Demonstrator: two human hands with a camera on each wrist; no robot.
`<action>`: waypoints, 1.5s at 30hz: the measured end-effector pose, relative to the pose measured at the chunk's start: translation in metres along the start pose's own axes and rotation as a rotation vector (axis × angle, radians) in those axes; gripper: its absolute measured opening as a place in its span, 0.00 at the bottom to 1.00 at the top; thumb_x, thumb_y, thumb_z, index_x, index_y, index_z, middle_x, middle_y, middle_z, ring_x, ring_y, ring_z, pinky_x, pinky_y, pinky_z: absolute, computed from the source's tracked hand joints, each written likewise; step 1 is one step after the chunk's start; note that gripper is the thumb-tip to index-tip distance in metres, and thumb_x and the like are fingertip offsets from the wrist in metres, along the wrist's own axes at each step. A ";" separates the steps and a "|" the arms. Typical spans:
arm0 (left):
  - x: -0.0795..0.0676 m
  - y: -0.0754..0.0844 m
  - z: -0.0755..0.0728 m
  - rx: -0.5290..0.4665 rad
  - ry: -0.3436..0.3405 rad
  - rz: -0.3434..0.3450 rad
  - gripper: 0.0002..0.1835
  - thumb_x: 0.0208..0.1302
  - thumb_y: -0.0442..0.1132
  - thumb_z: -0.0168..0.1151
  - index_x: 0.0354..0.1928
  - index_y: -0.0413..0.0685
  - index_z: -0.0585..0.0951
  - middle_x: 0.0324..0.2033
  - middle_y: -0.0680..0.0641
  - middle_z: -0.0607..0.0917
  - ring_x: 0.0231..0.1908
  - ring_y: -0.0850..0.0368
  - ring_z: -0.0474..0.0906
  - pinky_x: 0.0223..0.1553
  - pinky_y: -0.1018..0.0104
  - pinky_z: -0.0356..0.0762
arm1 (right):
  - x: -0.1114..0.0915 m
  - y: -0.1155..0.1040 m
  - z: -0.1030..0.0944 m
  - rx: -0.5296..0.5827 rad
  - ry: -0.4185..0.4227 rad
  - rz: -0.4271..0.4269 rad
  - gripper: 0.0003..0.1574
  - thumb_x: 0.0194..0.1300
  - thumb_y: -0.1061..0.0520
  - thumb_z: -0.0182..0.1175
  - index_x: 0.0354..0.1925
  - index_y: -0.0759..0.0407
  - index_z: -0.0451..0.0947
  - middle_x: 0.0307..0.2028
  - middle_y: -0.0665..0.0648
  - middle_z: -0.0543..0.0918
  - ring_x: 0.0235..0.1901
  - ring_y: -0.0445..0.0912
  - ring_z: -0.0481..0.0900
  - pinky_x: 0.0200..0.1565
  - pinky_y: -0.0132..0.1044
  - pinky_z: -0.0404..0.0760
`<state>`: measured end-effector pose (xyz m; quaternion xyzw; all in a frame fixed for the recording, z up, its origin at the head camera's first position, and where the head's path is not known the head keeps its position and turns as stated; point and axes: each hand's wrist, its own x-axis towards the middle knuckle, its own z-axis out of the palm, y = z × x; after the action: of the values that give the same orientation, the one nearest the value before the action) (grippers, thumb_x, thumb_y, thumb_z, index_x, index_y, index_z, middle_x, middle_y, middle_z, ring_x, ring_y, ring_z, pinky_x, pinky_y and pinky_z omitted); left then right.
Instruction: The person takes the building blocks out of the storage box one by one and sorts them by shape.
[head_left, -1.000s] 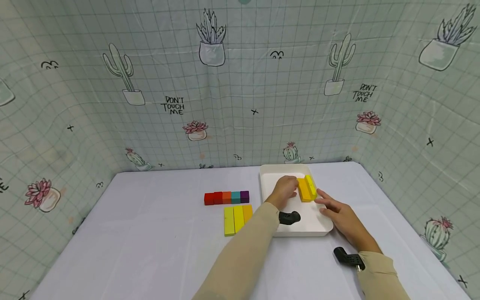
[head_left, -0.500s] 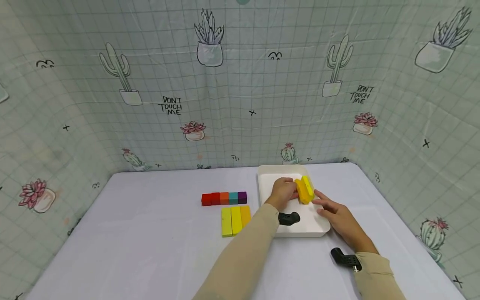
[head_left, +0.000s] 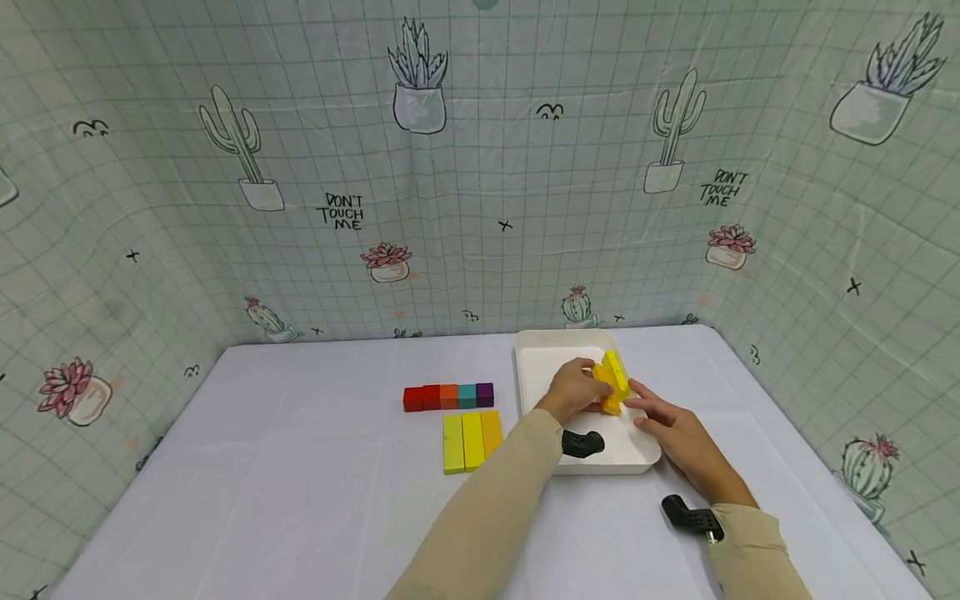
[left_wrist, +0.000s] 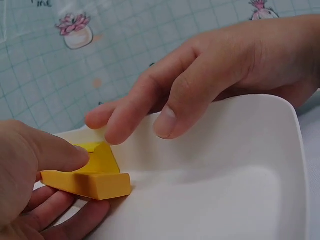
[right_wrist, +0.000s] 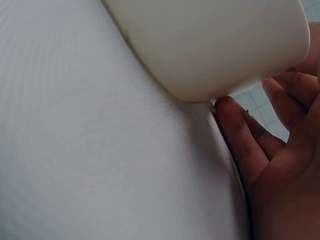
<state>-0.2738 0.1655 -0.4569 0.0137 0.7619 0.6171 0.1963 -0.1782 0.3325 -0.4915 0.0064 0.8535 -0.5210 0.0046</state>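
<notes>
My left hand reaches into the white tray and pinches a yellow-orange rectangular block, thumb above and fingers below in the left wrist view. Right beside it, a bright yellow block leans against the tray's right wall. My right hand rests at the right rim, its fingers loosely bent. In the left wrist view its thumb and two fingertips hang over the inside of the wall; in the right wrist view other fingers lie outside, under the tray.
Left of the tray, a row of small cubes in red, orange, teal and purple lies on the white table. In front of it, three yellow-to-orange blocks lie side by side, the right one partly behind my left sleeve.
My left hand has closed its thumb over the yellow-orange block and tilted it up from lying flat beside the yellow one. My right hand has stayed at the rim.
</notes>
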 end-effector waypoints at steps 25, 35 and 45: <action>-0.002 0.000 -0.026 -0.101 -0.028 0.002 0.36 0.59 0.27 0.68 0.71 0.49 0.70 0.46 0.44 0.80 0.37 0.54 0.81 0.46 0.60 0.83 | -0.003 -0.005 0.000 -0.023 -0.009 0.005 0.24 0.75 0.54 0.55 0.66 0.58 0.74 0.77 0.46 0.54 0.77 0.55 0.44 0.71 0.61 0.51; -0.005 0.002 -0.050 -0.215 -0.129 0.009 0.39 0.58 0.25 0.68 0.72 0.52 0.69 0.43 0.45 0.81 0.38 0.51 0.84 0.46 0.58 0.84 | -0.004 -0.002 0.000 -0.034 -0.007 0.032 0.25 0.76 0.51 0.55 0.66 0.57 0.74 0.78 0.48 0.52 0.77 0.55 0.43 0.71 0.60 0.51; -0.013 0.005 -0.069 -0.192 -0.124 -0.002 0.36 0.60 0.29 0.70 0.70 0.57 0.71 0.44 0.46 0.81 0.40 0.51 0.83 0.48 0.59 0.83 | -0.003 0.000 0.002 -0.008 -0.015 0.030 0.25 0.76 0.51 0.55 0.66 0.57 0.74 0.78 0.47 0.52 0.77 0.54 0.42 0.71 0.60 0.50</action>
<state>-0.2845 0.0989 -0.4375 0.0322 0.6856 0.6851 0.2440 -0.1749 0.3305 -0.4924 0.0155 0.8554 -0.5175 0.0189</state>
